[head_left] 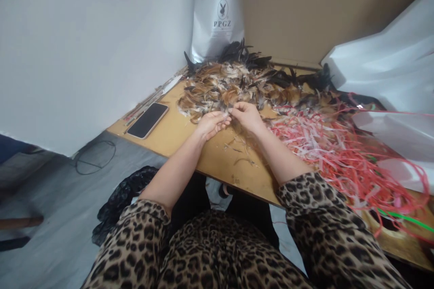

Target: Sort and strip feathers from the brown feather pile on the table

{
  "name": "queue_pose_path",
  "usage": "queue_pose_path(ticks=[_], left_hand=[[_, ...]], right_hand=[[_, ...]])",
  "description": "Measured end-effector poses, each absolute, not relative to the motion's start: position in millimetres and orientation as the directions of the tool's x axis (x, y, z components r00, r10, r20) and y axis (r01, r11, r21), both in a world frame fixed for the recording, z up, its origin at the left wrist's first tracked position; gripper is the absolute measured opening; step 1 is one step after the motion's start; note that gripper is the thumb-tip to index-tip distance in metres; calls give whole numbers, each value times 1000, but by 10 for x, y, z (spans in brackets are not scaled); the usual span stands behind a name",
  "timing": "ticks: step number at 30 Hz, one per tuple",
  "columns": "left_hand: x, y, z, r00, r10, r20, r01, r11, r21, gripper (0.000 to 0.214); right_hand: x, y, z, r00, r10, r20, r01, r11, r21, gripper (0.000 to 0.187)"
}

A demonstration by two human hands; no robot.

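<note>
My left hand and my right hand meet over the wooden table, fingertips almost touching. Both are closed in a pinch on a small feather, whose pale fluffy end shows between them; the rest blends with the pile behind. Just beyond my fingers spreads a heap of brown, white and black feathers. Loose wisps and thin feather bits lie on the table below my right wrist.
A tangle of red, pink and white strips covers the table's right side. A phone lies at the left edge. White bags stand behind and at right. Below, a black plastic bag and a cable lie on the floor.
</note>
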State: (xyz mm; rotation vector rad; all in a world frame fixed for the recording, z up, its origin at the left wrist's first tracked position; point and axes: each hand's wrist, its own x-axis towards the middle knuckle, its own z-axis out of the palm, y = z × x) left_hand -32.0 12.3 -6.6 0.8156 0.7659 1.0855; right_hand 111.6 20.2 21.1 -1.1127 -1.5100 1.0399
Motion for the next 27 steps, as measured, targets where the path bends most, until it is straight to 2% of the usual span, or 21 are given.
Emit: queue_pose_path(ticks=[9,13,17,20,23,25,27], left_hand=[[-320,116,-66,252,966,-58,-365,150,919,15],[-290,108,-92,255,966,-44,-315,127,941,18],[-280,117,-93,215,976,-29,-301,95,949,17],[-338,152,-51,117,993,-20,-356,61,933,15],[-416,195,-9,-48,997,-60,-478,29,878,11],[-443,210,-1,-52,995,-80,-505,43,862,11],[-440,210,-9,-10,996,-93,-495,76,865,11]], right_hand=[[1101,188,177,-145,986,86,-25,84,-996,31],[1071,177,148,-73,994,86,-51,82,-995,31],[1059,179,142,-78,994,83,-68,77,-995,30],[1139,231,150,-93,990,110,42,114,-993,24],[1303,317,150,-112,972,207,276,231,-933,21],[1414,360,153,-184,951,250,478,308,-823,17],[1488,368,172,-285,924,255,646,381,-661,15]])
